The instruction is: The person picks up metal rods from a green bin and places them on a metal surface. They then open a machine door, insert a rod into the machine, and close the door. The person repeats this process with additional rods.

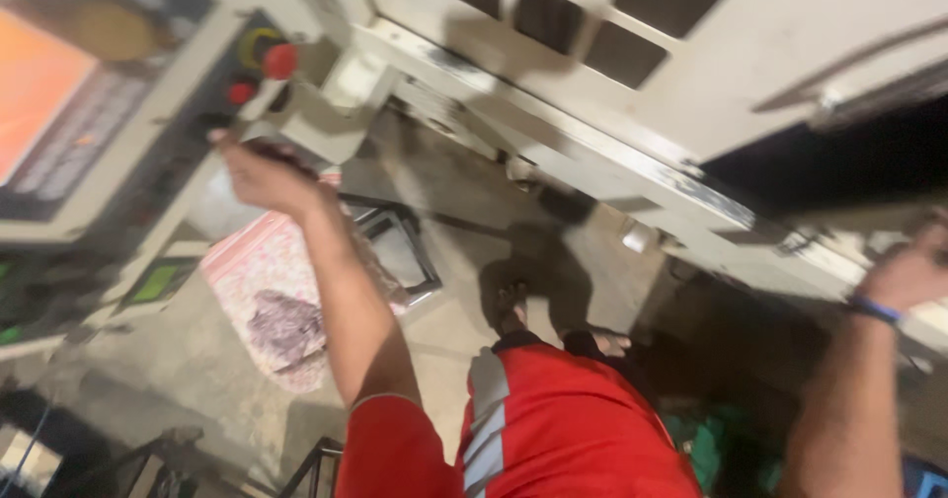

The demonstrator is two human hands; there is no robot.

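My left hand (259, 172) reaches out to a dark control panel (163, 153) on a cream machine, fingertips touching it just below a small red button (240, 92) and a larger red knob on a yellow ring (279, 61). My right hand (913, 266), with a blue band at the wrist, rests on the edge of the machine's cream door (691, 83) at the far right. The frame is blurred, so I cannot tell whether either hand grips anything.
An orange-lit screen (35, 88) and a keypad sit left of the panel. A pink patterned sack (272, 291) and a black metal frame (400, 241) lie on the concrete floor. My red shirt and feet show below.
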